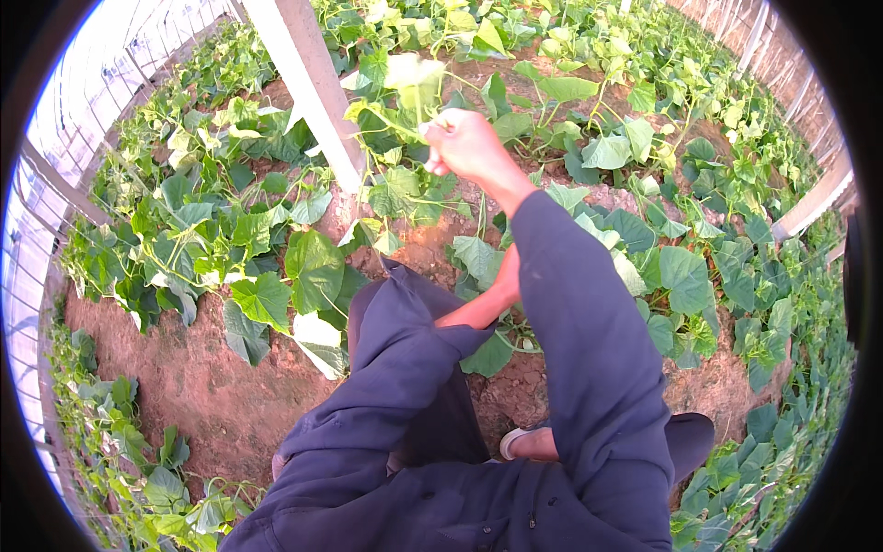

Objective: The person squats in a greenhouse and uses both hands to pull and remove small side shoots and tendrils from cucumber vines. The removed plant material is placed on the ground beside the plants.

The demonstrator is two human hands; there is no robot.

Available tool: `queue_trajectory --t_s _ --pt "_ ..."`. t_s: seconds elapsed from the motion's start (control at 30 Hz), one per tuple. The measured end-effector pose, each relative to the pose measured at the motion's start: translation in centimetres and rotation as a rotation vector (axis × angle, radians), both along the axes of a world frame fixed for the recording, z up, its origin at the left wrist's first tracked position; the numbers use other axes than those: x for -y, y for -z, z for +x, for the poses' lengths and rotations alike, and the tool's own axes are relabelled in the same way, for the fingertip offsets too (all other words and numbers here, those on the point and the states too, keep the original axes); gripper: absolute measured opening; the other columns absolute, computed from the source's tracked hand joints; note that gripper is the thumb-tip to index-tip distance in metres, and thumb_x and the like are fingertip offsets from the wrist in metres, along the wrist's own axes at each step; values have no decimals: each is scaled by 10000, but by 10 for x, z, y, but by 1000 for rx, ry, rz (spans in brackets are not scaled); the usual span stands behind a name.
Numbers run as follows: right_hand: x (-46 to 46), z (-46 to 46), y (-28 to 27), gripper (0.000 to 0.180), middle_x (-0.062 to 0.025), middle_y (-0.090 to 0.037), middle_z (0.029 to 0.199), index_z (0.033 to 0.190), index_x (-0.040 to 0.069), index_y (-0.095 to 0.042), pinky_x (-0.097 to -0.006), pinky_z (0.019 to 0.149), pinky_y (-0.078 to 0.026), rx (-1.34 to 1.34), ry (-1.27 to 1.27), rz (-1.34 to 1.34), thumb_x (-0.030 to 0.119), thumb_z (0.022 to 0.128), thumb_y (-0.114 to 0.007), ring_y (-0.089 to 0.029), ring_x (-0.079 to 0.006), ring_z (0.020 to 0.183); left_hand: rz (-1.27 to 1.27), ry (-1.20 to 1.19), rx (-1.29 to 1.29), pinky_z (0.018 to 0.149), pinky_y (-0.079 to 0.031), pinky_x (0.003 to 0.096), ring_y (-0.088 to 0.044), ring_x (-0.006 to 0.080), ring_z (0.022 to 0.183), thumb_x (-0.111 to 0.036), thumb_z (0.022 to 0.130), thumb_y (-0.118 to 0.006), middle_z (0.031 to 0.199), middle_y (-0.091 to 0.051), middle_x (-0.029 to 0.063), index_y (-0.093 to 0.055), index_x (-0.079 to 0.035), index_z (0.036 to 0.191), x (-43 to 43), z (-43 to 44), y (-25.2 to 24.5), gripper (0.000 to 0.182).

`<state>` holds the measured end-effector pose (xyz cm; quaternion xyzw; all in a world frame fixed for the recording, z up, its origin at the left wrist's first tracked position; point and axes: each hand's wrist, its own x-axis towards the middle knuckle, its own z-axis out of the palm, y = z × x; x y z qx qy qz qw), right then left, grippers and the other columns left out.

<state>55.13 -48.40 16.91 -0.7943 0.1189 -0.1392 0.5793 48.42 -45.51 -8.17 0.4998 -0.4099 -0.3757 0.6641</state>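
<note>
My right hand (459, 141) is raised at the upper middle, its fingers closed on a green vine stem (393, 124) with pale leaves (414, 72) near its tip. The motion blurs the top leaf. My left forearm (479, 310) reaches forward beneath the right sleeve (586, 297); that sleeve hides most of the left hand, so its fingers and anything in them cannot be made out. Broad cucumber-like leaves (476, 255) surround the left forearm. Below the raised hand, more leafy vines (397, 193) lie over reddish soil (421, 248).
A pale concrete post (310, 83) stands just left of the raised hand. Leafy vine rows (317, 269) spread on both sides, with a bare soil strip (207, 386) at lower left. Framed translucent sheeting (69, 124) curves along the left; another post (814, 203) leans at right.
</note>
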Motion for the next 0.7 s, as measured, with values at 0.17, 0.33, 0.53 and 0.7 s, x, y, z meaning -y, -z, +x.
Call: queue_trajectory --t_s 0.17,0.33,0.53,0.7 --pt "-14 0 44 579 -204 -773 1020 1431 -69 -567 -381 815 -610 103 -19 -552 300 1028 -757 -760 -239 892 -105 -356 -191 904 -555 363 -668 196 1035 -192 1034 -757 1164 -698 35 -691 -30 1200 24 2 36 242" --pt "-21 -174 26 309 -86 -730 851 1015 -26 -699 -306 683 -554 80 -73 -16 260 1115 -637 -713 -140 765 64 -201 -53 746 -544 279 -674 88 832 -164 999 -799 937 -761 34 -732 -10 1000 -7 17 -33 168" --pt "4 -319 154 292 -51 -733 818 1023 17 -724 -278 668 -570 -715 -123 88 252 1141 -597 -703 -129 709 104 -246 47 712 -555 280 -674 74 778 -138 951 -837 875 -771 37 -765 4 946 -33 8 -95 159" --pt "-25 -344 367 204 -64 -755 878 1109 13 -722 -303 635 -565 -642 414 659 213 1081 -688 -707 -144 705 101 -147 60 728 -570 281 -689 81 790 -126 944 -844 878 -773 50 -770 11 965 -24 -14 -91 157"
